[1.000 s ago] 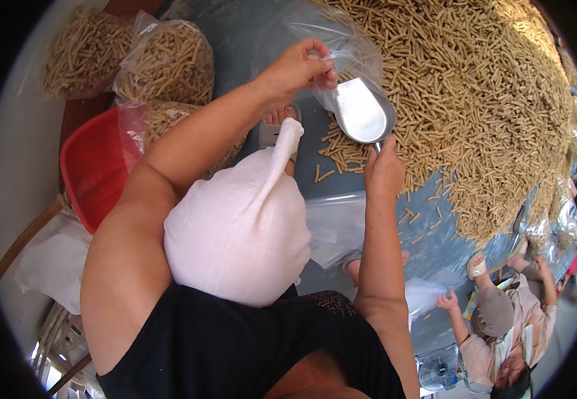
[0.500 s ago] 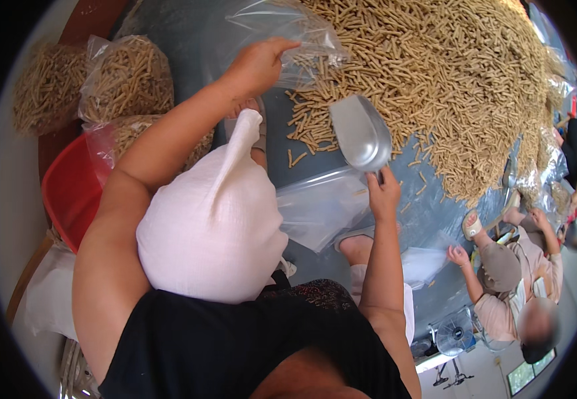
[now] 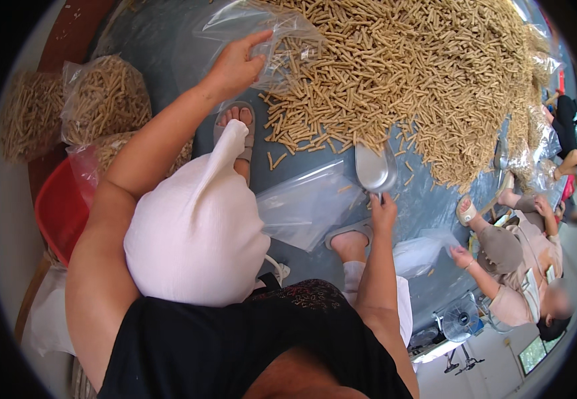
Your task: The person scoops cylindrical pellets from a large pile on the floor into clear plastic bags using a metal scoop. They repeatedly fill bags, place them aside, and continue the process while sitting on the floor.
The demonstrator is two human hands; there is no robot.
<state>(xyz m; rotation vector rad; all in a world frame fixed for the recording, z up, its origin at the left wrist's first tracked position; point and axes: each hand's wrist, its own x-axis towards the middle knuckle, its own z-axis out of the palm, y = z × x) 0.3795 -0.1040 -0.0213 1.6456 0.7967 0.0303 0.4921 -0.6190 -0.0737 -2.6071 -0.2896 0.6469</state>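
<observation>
Metal scoop point(image 3: 376, 171) has moved clear of the left hand point(image 3: 232, 66) since one second ago, when it was close beside it; its lip now meets the near edge of the stick heap, contact not certain. Clock directions are taken from the view's centre.

Largest item: heap of tan stick pieces point(image 3: 408, 86), 1 o'clock. Pieces look dry, stiff and light, probably brittle; best gathered from the loose edge without crushing.

Clear plastic bag point(image 3: 287, 53), towards 12 o'clock, against the heap's left side. Film appears thin, limp and slippery; likely to fold in, so hold at the rim. Left hand is at it, 11 o'clock, index finger extended, thumb apart; whether the other fingers grip film cannot be told.

Scoop, between 2 and 3 o'clock: rigid, smooth, bowl bare, probably light. Correct hold is the short handle, where the right hand point(image 3: 384, 214) is closed, 3 o'clock.

Smallest: loose stick point(image 3: 279, 160), 12 o'clock, off the heap; pick up mid-length.
</observation>
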